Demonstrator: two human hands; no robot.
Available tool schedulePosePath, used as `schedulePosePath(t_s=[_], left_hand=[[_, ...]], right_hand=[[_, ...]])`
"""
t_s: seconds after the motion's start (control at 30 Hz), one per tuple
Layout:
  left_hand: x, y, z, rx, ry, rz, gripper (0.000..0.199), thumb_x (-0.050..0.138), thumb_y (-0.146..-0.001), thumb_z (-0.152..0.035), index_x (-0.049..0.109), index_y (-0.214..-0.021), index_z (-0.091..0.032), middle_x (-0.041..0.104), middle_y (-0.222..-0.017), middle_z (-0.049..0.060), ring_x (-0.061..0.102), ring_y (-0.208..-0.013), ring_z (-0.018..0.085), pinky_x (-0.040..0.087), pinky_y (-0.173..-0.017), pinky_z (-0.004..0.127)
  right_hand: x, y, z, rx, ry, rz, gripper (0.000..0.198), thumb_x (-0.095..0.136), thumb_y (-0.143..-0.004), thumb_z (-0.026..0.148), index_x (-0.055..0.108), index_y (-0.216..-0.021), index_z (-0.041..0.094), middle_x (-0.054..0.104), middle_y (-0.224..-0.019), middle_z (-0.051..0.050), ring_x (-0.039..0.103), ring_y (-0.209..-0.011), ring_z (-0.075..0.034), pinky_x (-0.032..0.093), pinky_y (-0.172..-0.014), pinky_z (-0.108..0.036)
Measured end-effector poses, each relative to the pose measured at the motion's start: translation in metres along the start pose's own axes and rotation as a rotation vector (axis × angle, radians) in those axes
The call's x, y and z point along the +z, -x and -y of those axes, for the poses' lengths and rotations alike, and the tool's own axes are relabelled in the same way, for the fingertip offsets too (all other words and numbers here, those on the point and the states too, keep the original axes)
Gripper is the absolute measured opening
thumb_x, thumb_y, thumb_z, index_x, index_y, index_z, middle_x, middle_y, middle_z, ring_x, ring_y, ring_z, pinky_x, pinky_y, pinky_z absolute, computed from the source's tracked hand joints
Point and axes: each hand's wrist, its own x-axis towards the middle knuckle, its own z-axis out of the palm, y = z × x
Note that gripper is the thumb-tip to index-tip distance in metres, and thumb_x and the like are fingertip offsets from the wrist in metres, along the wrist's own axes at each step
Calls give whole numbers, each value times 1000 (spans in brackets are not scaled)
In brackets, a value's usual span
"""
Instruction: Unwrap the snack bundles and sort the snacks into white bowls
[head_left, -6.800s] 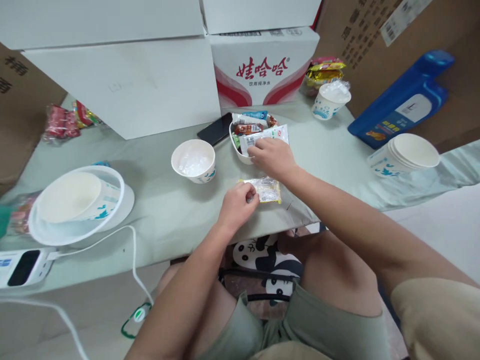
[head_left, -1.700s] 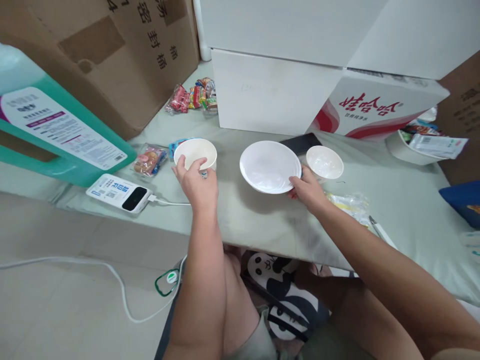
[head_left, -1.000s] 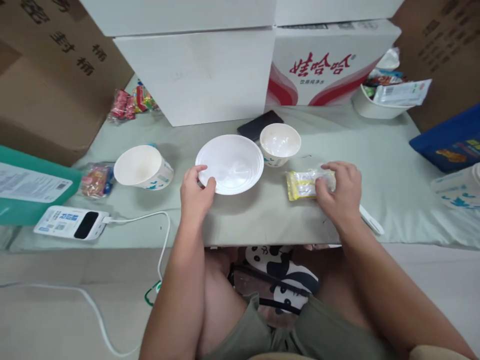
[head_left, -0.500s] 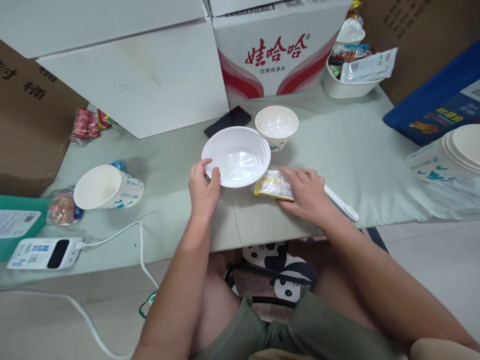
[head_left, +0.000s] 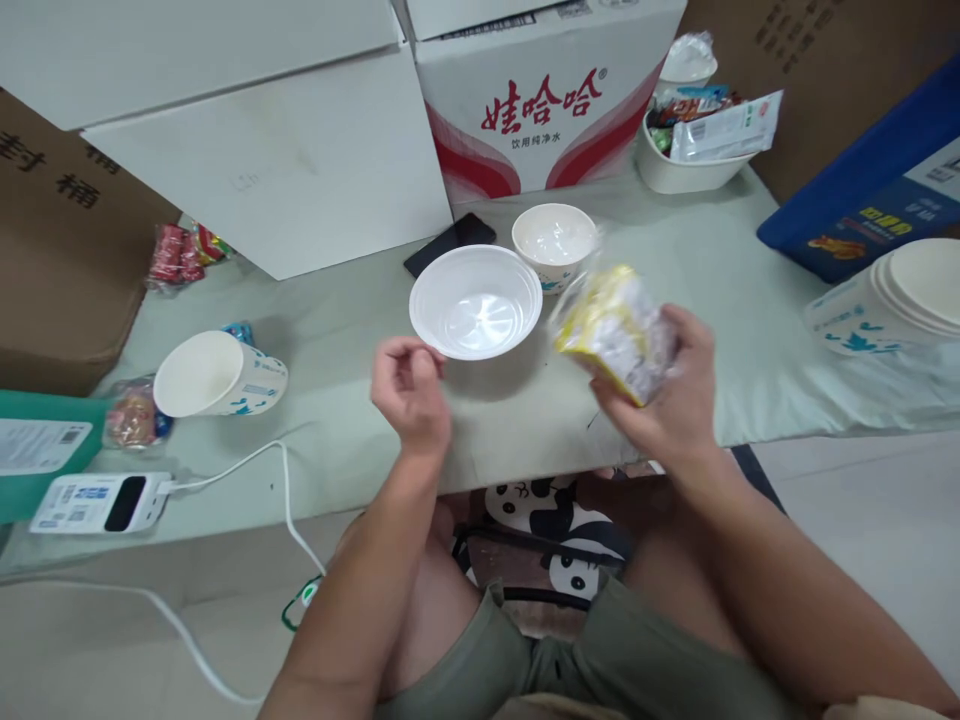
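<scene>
My right hand [head_left: 667, 390] is closed on a clear plastic packet [head_left: 611, 335] with yellow and white print. The packet is raised above the table and slightly blurred; its contents cannot be made out. A white plastic bowl [head_left: 476, 305] stands left of it. Just off the bowl's lower left edge, my left hand [head_left: 411, 395] has its fingers curled in, with nothing visible in them. Behind the bowl is a smaller paper bowl [head_left: 555, 245] with clear plastic film inside. A black phone [head_left: 457, 240] lies behind the white bowl, partly hidden by it.
A paper bucket [head_left: 217, 375] lies tipped on the left, near a corded white power bank [head_left: 105, 503]. Stacked paper buckets [head_left: 862, 310] lie at the right. A white tub [head_left: 697, 170] of packets stands by the printed carton [head_left: 551, 130]. A white carton [head_left: 277, 170] backs the table.
My right hand has lifted the packet off the table and tilted it, moving right. My left hand has let go of the white bowl's rim and curled its fingers.
</scene>
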Motion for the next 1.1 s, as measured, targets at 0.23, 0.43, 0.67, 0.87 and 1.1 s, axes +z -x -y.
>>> schedulePosePath(t_s=[0.23, 0.43, 0.67, 0.87, 1.1], left_hand=[[16, 55, -33, 12, 213, 381, 65, 63, -91, -60, 33, -144, -36, 58, -130, 10, 67, -111, 24, 60, -91, 40], [0, 36, -18, -210, 202, 444, 24, 53, -99, -51, 56, -114, -32, 59, -89, 0, 58, -67, 13, 55, -63, 28], [0, 37, -14, 71, 105, 525, 40, 61, -88, -64, 60, -104, -27, 49, -136, 12, 45, -139, 32, 53, -102, 47], [2, 40, -20, 169, -58, 508, 28, 71, -79, -30, 54, -101, -25, 49, -127, 9, 50, -131, 30, 55, -91, 42], [6, 44, -10, 155, 31, 481, 51, 67, -80, -24, 39, -122, -33, 50, -128, 7, 62, -108, 21, 56, -74, 31]], right_hand=[[32, 29, 47, -89, -166, 165, 80, 68, -81, 41, 24, -147, 32, 49, -129, -15, 54, -119, -36, 51, -97, -56], [22, 16, 34, 222, -573, 326, 55, 56, -91, 45, 36, -139, 29, 59, -124, -11, 61, -112, -26, 53, -91, -44], [24, 3, 40, 474, -656, 530, 32, 63, -80, 44, 49, -102, 25, 60, -89, -1, 58, -75, -17, 49, -68, -33], [12, -1, 26, 263, -404, 456, 25, 59, -86, 48, 57, -94, 24, 66, -90, -5, 61, -80, -21, 48, -70, -35], [-16, 8, -58, 307, 310, 281, 39, 61, -81, 42, 64, -113, 18, 67, -108, -17, 62, -102, -35, 50, -85, -50]])
